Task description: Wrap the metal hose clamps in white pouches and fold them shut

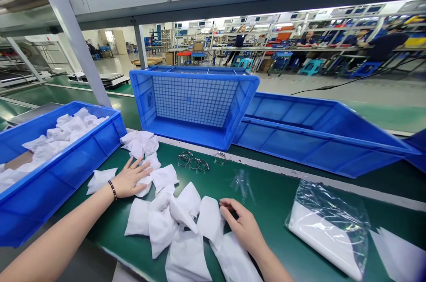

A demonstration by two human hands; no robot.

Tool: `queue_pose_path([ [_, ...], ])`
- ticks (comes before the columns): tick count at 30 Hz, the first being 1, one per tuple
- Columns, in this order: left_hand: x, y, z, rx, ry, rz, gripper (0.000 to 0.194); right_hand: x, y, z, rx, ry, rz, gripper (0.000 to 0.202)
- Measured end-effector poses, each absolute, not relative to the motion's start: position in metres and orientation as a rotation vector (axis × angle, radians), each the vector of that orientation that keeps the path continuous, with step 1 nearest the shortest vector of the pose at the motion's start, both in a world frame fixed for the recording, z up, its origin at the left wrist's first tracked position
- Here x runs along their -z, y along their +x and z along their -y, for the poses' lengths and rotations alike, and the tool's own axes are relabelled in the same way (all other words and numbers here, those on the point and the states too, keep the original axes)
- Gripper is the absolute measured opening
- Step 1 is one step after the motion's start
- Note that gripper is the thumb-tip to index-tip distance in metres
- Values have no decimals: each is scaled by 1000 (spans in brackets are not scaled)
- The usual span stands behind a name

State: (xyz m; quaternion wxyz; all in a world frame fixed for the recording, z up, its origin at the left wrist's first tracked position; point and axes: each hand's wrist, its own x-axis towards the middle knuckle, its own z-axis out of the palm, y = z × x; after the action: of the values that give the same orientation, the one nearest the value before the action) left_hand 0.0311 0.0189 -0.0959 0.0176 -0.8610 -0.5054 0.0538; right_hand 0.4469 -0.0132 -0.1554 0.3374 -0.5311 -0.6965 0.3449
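Note:
My left hand (pixel 131 179), wearing a ring and a beaded bracelet, lies with spread fingers on a small white cloth-like pouch (pixel 144 186). More white pouches (pixel 164 178) are scattered around it on the green table (pixel 266 233). My right hand (pixel 244 224) has loosely bent fingers, with a gap between thumb and fingers. Its fingertips touch or nearly touch the edge of another white pouch (pixel 210 220), and I see nothing held in it. Several pouches overlap in a loose heap between my hands.
To the left stands a blue crate (pixel 76 158) of white pouches. A tilted blue crate (pixel 186 138) and another blue crate (pixel 299 151) line the back. Metal hose clamps (pixel 194 163), clear plastic pieces (pixel 243 184), a clear bag of white sheets (pixel 322 233) and loose sheets (pixel 399 251) lie about.

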Motion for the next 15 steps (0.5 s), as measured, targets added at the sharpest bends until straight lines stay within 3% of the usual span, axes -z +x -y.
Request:
queue_pose_path([
  [4, 86, 3, -24, -191, -2447, 1705, 55, 154, 447, 14, -894, -1374, 1820, 28],
  [8, 76, 26, -13, -55, -2247, 1793, 51, 155, 446, 14, -888, -1369, 1822, 27],
  [15, 99, 116, 11, 80, -2810, 1516, 70, 151, 445, 15, -873, -1372, 1826, 28],
])
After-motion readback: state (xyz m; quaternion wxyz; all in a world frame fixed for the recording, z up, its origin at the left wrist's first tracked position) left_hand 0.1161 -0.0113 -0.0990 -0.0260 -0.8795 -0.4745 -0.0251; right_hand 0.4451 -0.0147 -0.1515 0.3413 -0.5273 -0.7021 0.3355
